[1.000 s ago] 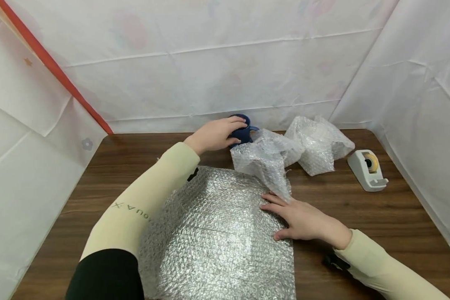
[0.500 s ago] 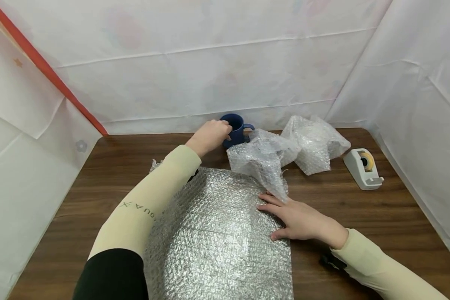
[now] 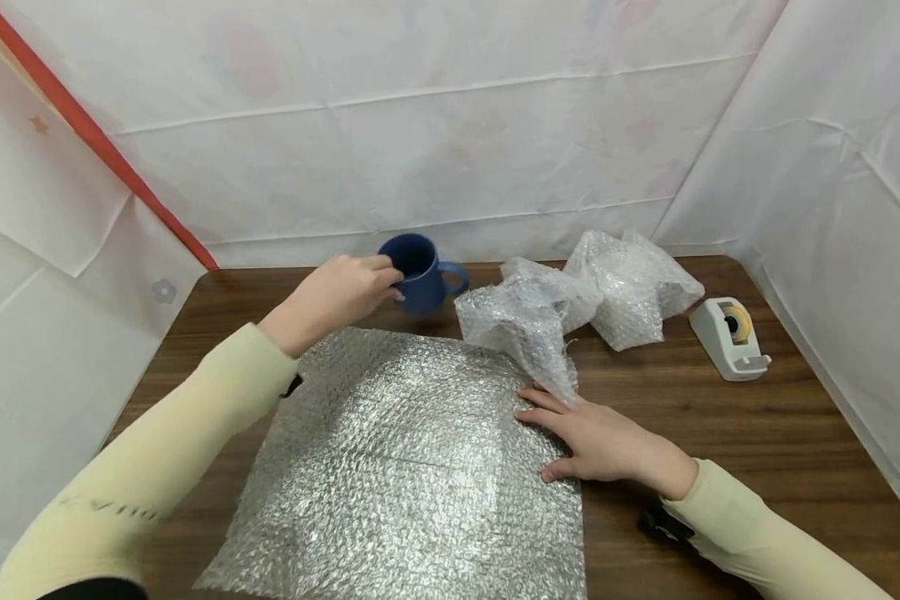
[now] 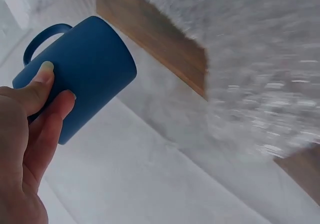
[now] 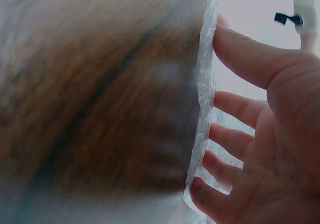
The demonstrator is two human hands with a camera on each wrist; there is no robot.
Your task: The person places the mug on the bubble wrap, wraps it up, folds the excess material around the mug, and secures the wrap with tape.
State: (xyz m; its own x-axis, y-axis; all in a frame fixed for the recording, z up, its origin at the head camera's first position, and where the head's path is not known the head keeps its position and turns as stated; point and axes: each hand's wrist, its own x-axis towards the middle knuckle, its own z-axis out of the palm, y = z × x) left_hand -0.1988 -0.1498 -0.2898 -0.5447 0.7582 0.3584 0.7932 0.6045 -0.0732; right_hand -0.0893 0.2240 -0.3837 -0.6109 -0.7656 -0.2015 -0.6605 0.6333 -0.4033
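1. Blue mug [image 3: 422, 292] was at far centre, beyond the bubble sheet [image 3: 420, 467].
2. Your left hand [image 3: 348, 287] pinched its left wall, leaving the handle [image 3: 453, 267] free.
3. You spread your right hand [image 3: 600, 437] on the sheet's right edge, presumably steadying it.

Mug [image 3: 420, 279]: in the left hand [image 3: 341, 287], it blocks the rear middle before the back wall [image 3: 420, 150]; its handle leaves only a slim gap to the near wrap [image 3: 506, 312] in the head view
Far wrap [image 3: 626, 292]: meets the near wrap, so the two bar the rear right of centre
Tape [image 3: 731, 342]: a narrow lane of bare table [image 3: 690, 392] parts it from the far wrap, a wider one from the right hand [image 3: 607, 442]
Sheet [image 3: 427, 475]: open room over its middle, between right hand and left sleeve [image 3: 172, 442]; the near wrap's tip overhangs its right edge
Left rear corner: bare wood, reachable past the sleeve
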